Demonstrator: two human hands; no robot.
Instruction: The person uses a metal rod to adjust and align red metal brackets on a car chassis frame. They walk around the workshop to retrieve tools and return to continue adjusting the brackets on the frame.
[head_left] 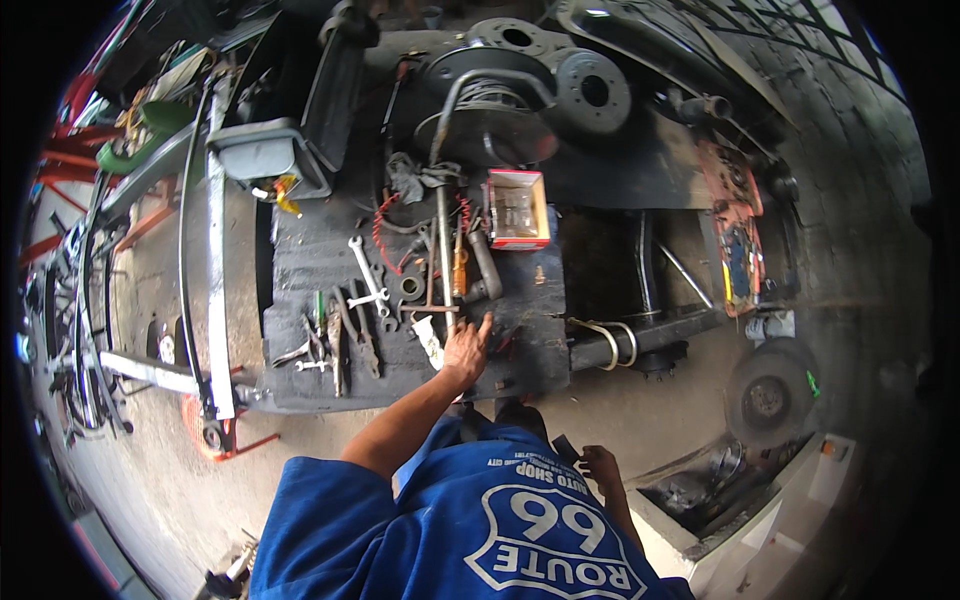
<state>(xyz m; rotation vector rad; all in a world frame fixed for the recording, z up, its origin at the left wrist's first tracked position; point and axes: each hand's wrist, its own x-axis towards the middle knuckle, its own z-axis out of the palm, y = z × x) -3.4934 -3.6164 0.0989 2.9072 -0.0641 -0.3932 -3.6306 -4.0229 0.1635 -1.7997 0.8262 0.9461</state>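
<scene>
My left hand (465, 355) reaches over the near edge of a dark workbench, its index finger stretched out and the others partly apart. It is at the lower end of a long metal bar (444, 240), seemingly touching it, with a crumpled white paper (429, 342) just to its left. Close by lie an orange-handled screwdriver (460, 270), a T-shaped steel tool (428, 307) and a dark cylindrical part (485, 265). Down at my right side, my right hand (600, 467) has its fingers curled by a dark flat object (567, 450), whose kind I cannot make out.
Wrenches (362, 265) and pliers (368, 345) lie left on the bench. An open red-edged box (517, 210) stands behind the tools, with brake discs (592, 92) farther back. A red tool tray (737, 235) is at right, a wheel (768, 396) below it. Metal rails (217, 270) stand left.
</scene>
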